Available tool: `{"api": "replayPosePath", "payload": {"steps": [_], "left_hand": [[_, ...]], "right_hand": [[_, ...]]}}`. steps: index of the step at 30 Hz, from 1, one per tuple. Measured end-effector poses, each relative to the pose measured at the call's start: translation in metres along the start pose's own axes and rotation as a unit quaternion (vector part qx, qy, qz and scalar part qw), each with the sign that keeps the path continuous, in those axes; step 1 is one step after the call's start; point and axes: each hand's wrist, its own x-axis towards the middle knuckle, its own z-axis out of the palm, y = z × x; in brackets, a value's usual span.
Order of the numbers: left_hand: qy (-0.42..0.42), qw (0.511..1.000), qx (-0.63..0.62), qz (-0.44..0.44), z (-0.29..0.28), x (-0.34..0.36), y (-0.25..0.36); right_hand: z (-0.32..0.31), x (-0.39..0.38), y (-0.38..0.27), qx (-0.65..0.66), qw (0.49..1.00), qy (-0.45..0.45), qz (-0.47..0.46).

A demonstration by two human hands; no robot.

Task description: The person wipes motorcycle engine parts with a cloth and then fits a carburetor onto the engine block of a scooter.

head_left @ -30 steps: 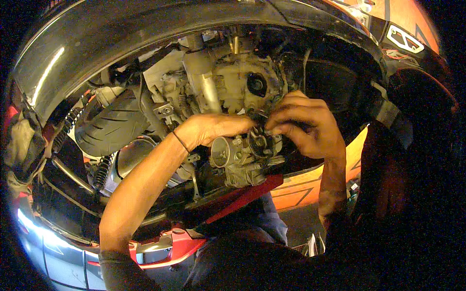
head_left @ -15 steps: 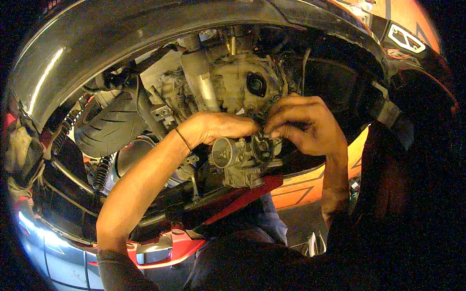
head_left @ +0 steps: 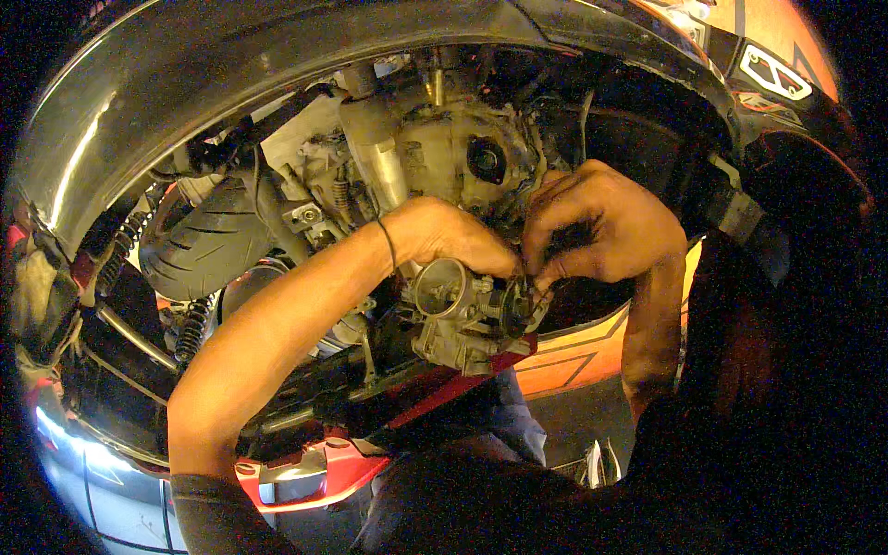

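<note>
Your bare L hand (head_left: 453, 236) arches over grey metal throttle body w/ round bore (head_left: 462, 322), fingertips hidden; your bare R hand (head_left: 606, 227), fingers bent, at its R end. Grey cast-metal engine w/ dark oval hole (head_left: 430, 162) beyond. Treaded blk rubber tyre (head_left: 211, 245) to L, blk coil-spring shock (head_left: 192, 331) just below.

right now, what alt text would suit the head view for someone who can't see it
A bare left hand and a bare right hand work close together at a grey metal part with a round open mouth. Above it is a grimy metal engine casing; at left, a grooved black rubber tyre; across the top, a curved black panel.
</note>
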Motion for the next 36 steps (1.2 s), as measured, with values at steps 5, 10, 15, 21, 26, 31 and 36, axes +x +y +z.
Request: {"api": "replayPosePath", "payload": {"steps": [5,10,15,21,26,31,36], "left_hand": [[0.001,0.995,-0.062,-0.073,-0.018,0.023,0.030],[0.064,0.945,-0.171,-0.271,-0.045,0.009,0.101],[0.139,0.927,-0.227,-0.263,-0.040,0.005,0.118],[0.056,0.926,-0.202,-0.314,-0.038,0.013,0.106],[0.085,0.920,-0.283,-0.257,-0.036,0.011,0.100],[0.071,0.953,-0.121,-0.269,-0.039,0.007,0.091],[0.094,0.960,-0.012,-0.264,-0.046,0.002,0.112]], "right_hand": [[-0.002,0.004,0.009,0.000,1.000,-0.021,-0.014],[0.000,0.000,0.009,-0.040,0.995,0.040,-0.083],[0.005,-0.004,0.004,-0.049,0.987,0.115,-0.102],[0.004,-0.003,0.007,-0.019,0.995,0.064,-0.072],[0.001,-0.002,0.008,-0.004,0.998,0.037,-0.050],[0.001,0.000,0.006,-0.045,0.998,0.030,-0.038],[0.007,-0.002,0.000,-0.117,0.989,0.082,-0.027]]}}
